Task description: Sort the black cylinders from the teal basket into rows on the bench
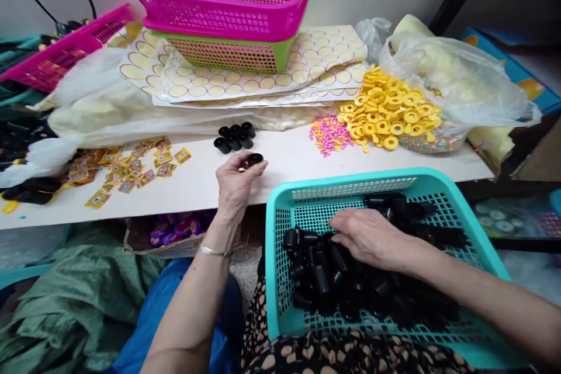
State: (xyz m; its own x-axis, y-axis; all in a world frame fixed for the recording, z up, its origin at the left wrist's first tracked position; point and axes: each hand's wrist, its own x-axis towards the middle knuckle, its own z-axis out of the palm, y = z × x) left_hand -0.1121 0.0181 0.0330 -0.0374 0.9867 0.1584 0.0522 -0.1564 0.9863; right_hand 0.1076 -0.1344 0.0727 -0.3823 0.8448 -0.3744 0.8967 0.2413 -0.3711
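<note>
My left hand (pixel 236 184) rests on the white table (pixel 193 187), its fingers closed on a small black plastic tube (pixel 255 159). A little cluster of the same black tubes (pixel 235 136) stands just beyond it. My right hand (pixel 366 236) reaches into a teal basket (pixel 280 210) on my lap, fingers curled down among a heap of black tubes (pixel 333 280); what it grips is hidden.
Yellow rings (pixel 385 108) and pink bits (pixel 328 135) lie at the table's right, beside plastic bags (pixel 456 79). Small yellow stickers (pixel 127 166) are scattered at the left. Pink and green baskets (pixel 219 11) sit stacked on sheets of round labels (pixel 263 79) at the back.
</note>
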